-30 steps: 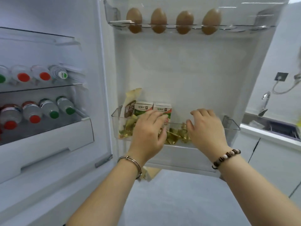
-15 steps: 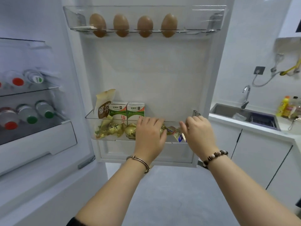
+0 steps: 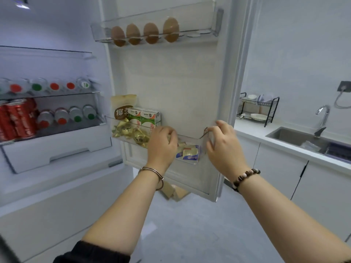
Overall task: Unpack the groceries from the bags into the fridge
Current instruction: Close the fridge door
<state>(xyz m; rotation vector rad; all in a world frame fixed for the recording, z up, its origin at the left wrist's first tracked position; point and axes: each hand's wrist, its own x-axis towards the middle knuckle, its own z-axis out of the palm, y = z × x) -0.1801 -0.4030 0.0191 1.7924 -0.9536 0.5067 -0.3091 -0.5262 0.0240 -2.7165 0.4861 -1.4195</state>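
Groceries: your snack pouch [image 3: 123, 105], two milk cartons [image 3: 144, 117] and gold-wrapped sweets [image 3: 129, 131] sit at the left end of the lower door bin [image 3: 201, 147]. Small blue-and-yellow packets [image 3: 189, 153] lie at its right end.
Left hand [image 3: 162, 145]: you reach over the bin's front wall at its middle, with the back of the hand to the camera and the fingers curled down inside. Whether they hold anything is hidden.
Right hand [image 3: 225, 147]: it is at the bin's right end wall, fingers curled near the top corner. You cannot tell whether they grip it.
In your way: the left hand covers the middle of the bin and whatever lies there.
Above: four brown eggs [image 3: 144, 33] stand in the upper door rack [image 3: 199, 23].
Fridge shelves: to your left, bottles [image 3: 55, 86] lie cap-outward in two rows, with red cans [image 3: 17, 120] beside the lower row.
Floor: a brown paper bag [image 3: 174, 191] shows under the door's lower edge.
Right side: a counter with a sink [image 3: 296, 137], a tap [image 3: 322, 118] and a black dish rack [image 3: 256, 109], well apart from the door.
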